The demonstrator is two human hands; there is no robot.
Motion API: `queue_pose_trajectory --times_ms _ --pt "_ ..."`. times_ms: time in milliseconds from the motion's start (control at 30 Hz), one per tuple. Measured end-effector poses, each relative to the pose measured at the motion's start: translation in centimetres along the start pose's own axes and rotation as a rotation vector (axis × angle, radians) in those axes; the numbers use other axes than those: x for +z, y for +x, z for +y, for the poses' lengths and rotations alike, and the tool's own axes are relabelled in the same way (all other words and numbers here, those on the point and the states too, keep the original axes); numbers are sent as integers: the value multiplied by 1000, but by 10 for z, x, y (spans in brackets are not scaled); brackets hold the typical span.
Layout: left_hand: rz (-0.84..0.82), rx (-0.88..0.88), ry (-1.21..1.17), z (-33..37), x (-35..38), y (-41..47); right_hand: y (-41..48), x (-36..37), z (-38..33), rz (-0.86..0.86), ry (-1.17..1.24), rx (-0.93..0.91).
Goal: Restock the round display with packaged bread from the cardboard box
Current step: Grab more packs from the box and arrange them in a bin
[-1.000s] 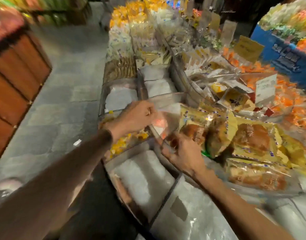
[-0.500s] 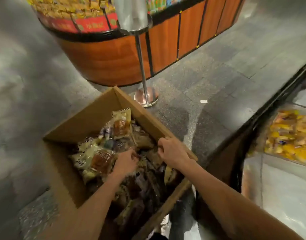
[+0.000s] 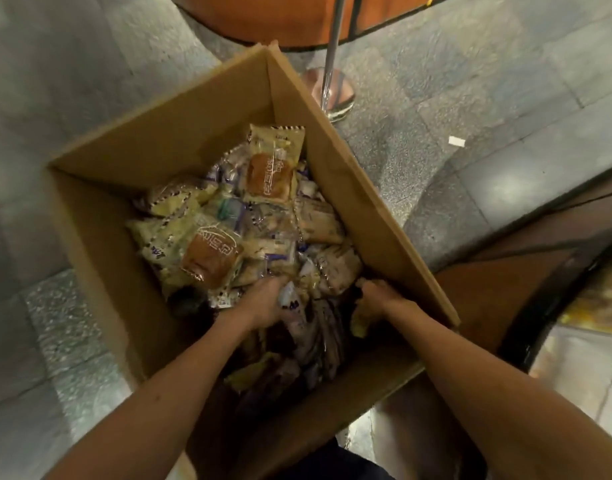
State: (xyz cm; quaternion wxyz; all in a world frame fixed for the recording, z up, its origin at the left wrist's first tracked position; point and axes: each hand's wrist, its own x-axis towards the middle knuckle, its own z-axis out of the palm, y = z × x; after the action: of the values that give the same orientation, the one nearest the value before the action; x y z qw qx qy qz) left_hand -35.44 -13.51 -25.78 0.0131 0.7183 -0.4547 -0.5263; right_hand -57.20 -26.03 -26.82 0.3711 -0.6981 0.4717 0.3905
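Observation:
An open cardboard box (image 3: 152,157) stands on the floor below me, filled with several yellow-and-clear packets of bread (image 3: 211,258). Both my arms reach down into it. My left hand (image 3: 263,299) is buried among the packets near the box's middle, its fingers curled into them. My right hand (image 3: 380,296) is by the box's right wall, fingers curled down on packets there. The fingertips of both hands are hidden by wrappers. The round display (image 3: 554,289) shows only as a dark curved rim at the right edge.
A chrome stanchion pole (image 3: 332,53) with a round base (image 3: 330,91) stands just behind the box. A round wood-panelled counter (image 3: 280,19) lies beyond it. Grey stone floor surrounds the box; a white scrap of paper (image 3: 456,141) lies to the right.
A second ago my hands were at the display among the bread packets. I turned to the box on the floor, and both hands have since sunk deeper into the packets.

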Motion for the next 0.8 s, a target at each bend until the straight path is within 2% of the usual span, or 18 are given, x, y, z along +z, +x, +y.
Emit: queue_pose_trajectory --times_ms 100,200,367,500,633,800 --pt "32 46 -116 0 -2 0 -8 6 -13 -58 -118 -78" --pt "23 40 -262 2 -12 -6 -26 17 -33 -112 -32 -157" --pt "-44 -36 -457 -1 -33 -20 -28 51 -49 -46 -161 -73" --pt "-104 -102 -535 -10 -34 -36 -31 58 -54 -2 -156 -62" --pt "-86 -198 -654 -16 -21 -42 -33 56 -44 68 62 -93" --pt "-93 -237 -655 1 -2 -47 -45 50 -32 74 363 -127"
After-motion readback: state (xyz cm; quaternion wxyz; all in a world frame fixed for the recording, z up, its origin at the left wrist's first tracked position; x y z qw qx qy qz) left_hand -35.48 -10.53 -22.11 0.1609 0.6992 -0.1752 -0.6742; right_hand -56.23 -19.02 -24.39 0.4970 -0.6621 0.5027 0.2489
